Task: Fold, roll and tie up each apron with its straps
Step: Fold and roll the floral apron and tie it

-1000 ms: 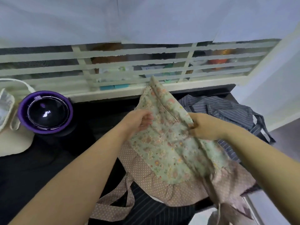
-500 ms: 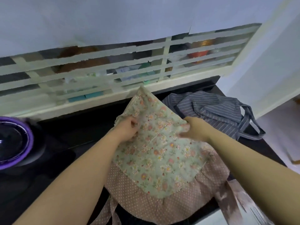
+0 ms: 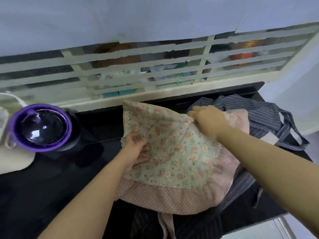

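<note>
Floral apron [image 3: 174, 152] spread on the black worktop [image 3: 51, 187], pink hem toward the front edge, left hand [image 3: 136, 150] gripping its left lace edge with curled fingers [image 3: 144, 147], right hand [image 3: 208, 121] pinching its far right fold, worktop running left to purple pot [image 3: 41, 106] under glass lid [image 3: 41, 128], contents unclear, striped apron [image 3: 262, 109] bunched far right.

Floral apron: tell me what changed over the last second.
The floral apron, at first bunched into a narrow raised fold between both hands, was opened out and now lies spread on the counter. The right hand moved out to its far right corner. The left hand still grips its left edge. The striped apron and purple pot stayed put.
</note>
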Demonstrator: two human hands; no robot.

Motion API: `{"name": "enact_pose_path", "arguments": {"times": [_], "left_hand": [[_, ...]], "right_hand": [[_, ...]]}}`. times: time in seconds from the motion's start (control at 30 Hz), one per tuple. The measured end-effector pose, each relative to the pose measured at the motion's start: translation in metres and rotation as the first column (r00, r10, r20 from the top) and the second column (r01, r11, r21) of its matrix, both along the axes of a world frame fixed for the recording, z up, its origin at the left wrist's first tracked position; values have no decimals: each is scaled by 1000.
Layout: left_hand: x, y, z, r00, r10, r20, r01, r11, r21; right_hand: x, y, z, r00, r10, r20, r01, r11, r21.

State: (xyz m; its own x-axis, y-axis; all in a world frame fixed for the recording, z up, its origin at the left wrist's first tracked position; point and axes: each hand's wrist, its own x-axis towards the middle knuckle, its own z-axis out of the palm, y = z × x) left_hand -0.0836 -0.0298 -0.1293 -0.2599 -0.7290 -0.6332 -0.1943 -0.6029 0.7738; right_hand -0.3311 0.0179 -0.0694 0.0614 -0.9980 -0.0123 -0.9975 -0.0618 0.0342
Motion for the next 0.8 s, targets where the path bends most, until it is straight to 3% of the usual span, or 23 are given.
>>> {"name": "enact_pose_path", "arguments": {"times": [0.13,0.2,0.27,0.33,0.5,0.67,0.8], "left_hand": [[32,12,1,926,321,-199,-279,936,213],[48,11,2,846,432,-314,-327,883,336],[65,12,0,779,465,-420,-327,874,360],[75,15,0,769,435,-468,-297,892,341],[97,14,18,894,249,-374,-103,924,368],[118,8,24,986,7,-168,41,958,283],[112,22,26,994,-78,-73,92,970,225]], "right_hand": [[34,-4,16,965,179,-192,-212,963,-166],[48,11,26,935,265,-234,-321,914,-247],[59,40,25,894,381,-236,-435,865,-251],[68,72,15,855,474,-210,-511,837,-193],[76,115,-16,862,472,-185,-479,878,8],[77,138,-39,931,355,-88,-297,874,385],[76,144,-32,984,136,-118,-66,884,463]]}}
